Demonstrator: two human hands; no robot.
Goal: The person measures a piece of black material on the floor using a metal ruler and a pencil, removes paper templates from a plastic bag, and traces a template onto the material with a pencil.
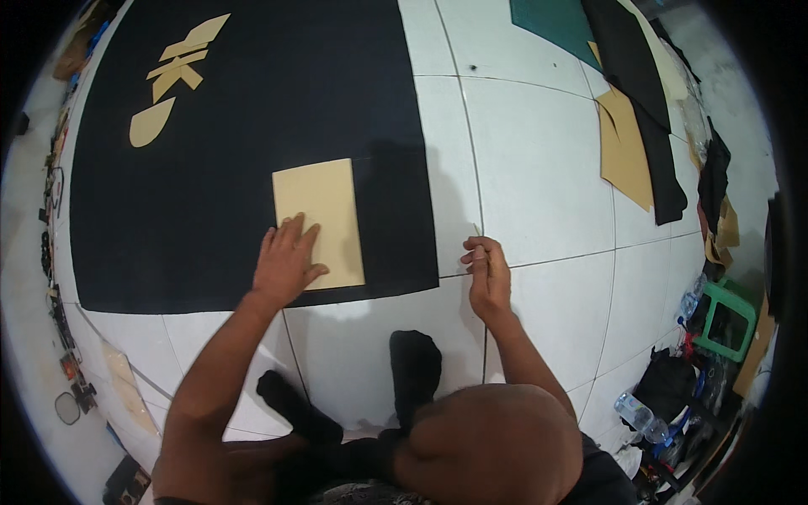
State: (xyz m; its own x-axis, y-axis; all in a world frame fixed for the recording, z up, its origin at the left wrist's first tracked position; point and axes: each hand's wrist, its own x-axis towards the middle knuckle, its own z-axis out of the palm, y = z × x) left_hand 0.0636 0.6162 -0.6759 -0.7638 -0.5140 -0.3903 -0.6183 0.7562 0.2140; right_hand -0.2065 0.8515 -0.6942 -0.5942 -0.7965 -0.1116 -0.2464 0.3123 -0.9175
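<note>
My left hand (286, 264) lies flat, probably steadying the tan card (334, 206).
My right hand (489, 273) pinches a thin tool (477, 229).

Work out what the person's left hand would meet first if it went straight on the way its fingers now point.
The left hand would first cross the rest of the tan rectangular piece under its fingers; past the far edge, probably the black sheet.

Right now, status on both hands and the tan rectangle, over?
Left hand spread over part of tan rectangle. Right hand over white tiles, pinching slim item. Rectangle on black sheet; only left hand covers it.
</note>
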